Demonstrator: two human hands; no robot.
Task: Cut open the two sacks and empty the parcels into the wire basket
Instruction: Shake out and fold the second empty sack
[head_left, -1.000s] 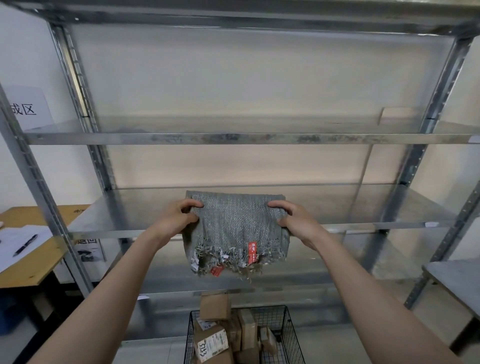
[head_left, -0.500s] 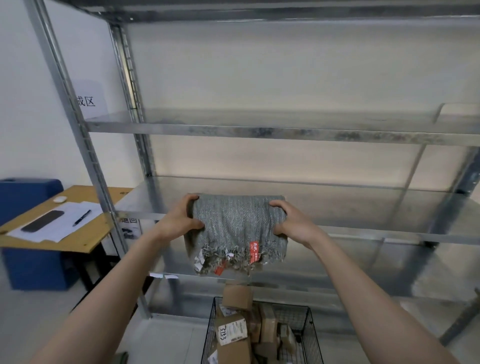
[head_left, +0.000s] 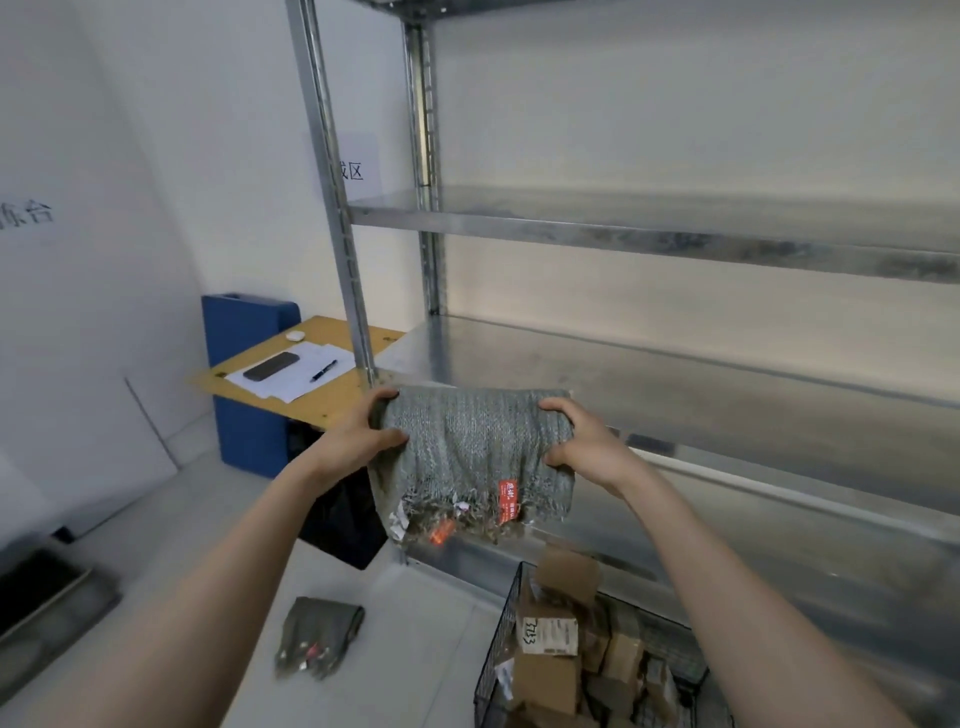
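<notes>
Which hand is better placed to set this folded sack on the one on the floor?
Left, probably. The left hand and right hand both grip the held sack, but the floor sack lies below the left forearm; the wire basket of parcels stands under the right arm.

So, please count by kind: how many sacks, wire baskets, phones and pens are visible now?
Sacks: 2, the held sack and the floor sack
Wire basket: 1
Phone: 1
Pen: 1
Total: 5
</notes>
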